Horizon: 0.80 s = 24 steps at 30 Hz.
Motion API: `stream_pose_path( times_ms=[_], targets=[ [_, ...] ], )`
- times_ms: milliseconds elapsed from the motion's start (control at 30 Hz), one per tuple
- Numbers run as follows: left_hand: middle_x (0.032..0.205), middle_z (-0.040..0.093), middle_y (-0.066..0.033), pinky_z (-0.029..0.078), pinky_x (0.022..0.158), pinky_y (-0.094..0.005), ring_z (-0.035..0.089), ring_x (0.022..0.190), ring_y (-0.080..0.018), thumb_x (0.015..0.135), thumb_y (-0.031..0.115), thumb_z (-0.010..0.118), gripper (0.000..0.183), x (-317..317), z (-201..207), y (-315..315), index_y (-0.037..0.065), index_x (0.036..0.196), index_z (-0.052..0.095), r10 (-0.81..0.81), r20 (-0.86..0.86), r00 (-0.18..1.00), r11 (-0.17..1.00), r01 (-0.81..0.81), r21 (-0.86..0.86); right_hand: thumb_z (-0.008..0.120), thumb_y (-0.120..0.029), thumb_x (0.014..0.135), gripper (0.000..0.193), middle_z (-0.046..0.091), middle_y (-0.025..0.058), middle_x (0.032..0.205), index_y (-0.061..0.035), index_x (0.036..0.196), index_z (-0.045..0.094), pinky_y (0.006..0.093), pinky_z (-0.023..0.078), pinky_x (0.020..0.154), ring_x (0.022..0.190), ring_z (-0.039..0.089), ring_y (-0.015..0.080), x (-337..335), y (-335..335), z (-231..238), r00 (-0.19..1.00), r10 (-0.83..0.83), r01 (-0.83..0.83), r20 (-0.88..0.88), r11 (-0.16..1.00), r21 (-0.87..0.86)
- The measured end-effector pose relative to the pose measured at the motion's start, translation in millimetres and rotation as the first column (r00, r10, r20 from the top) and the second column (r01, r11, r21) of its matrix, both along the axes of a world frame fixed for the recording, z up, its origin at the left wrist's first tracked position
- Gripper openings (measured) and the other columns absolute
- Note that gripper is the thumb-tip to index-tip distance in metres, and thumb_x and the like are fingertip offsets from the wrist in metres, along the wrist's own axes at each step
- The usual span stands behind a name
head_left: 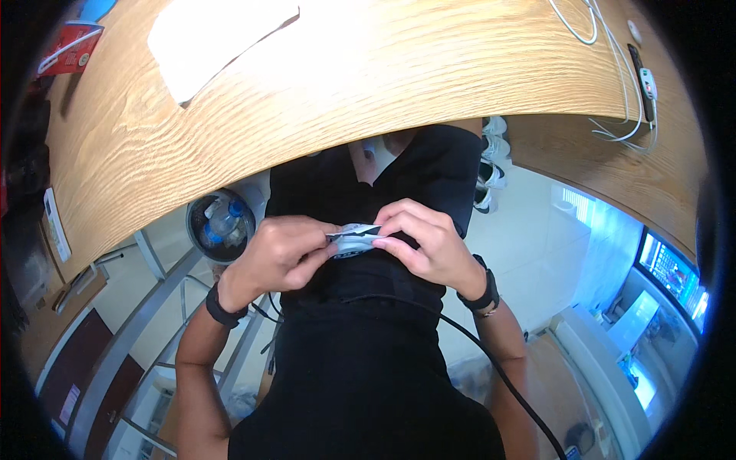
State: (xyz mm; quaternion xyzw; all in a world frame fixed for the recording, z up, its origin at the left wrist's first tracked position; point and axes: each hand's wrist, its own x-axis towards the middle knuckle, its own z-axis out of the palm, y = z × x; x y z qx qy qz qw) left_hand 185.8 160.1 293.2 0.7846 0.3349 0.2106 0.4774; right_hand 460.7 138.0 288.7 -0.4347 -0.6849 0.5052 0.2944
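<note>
Between my two hands is a small, light-coloured packet (354, 244) with a dark slit along its upper side, held above my lap. My left hand (285, 251) pinches its left end between thumb and fingers. The right end is gripped in the same way by my right hand (426, 239). Whatever may be inside the packet cannot be made out.
A wooden desk (345, 92) spans the far side, with a white sheet (207, 46) on it. White cables (613, 46) lie at its right. Below its edge stands a bin (201, 238) holding plastic bottles. A black cable (491, 356) crosses my waist.
</note>
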Motion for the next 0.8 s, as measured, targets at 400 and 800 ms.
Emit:
stream_pose_path(
  times_ms=[400, 800],
  targets=[
    [0.103, 0.076, -0.0167, 0.058, 0.076, -0.0346, 0.076, 0.086, -0.0289, 0.092, 0.010, 0.078, 0.022, 10, -5, -10, -0.001, 0.108, 0.069, 0.261, -0.046, 0.964, 0.954, -0.265, -0.139, 0.080, -0.016, 0.089, 0.019, 0.071, 0.0136, 0.091, -0.0004, 0.091, 0.071, 0.0367, 0.055, 0.071, 0.082, 0.071, 0.0283, 13, 17, -13, 1.000, 0.026, -0.026, -0.001, 0.999, 0.032],
    [0.113, 0.077, -0.0180, 0.058, 0.091, -0.0292, 0.074, 0.105, -0.0193, 0.096, 0.008, 0.075, 0.029, 13, -6, -13, -0.006, 0.120, 0.068, 0.433, 0.011, 0.902, 0.738, -0.347, -0.579, 0.084, -0.017, 0.087, 0.020, 0.074, 0.0115, 0.084, -0.0001, 0.090, 0.073, 0.0294, 0.055, 0.064, 0.073, 0.073, 0.0184, 6, 2, -6, 0.973, -0.225, 0.229, 0.053, 0.971, -0.073]
  ],
)
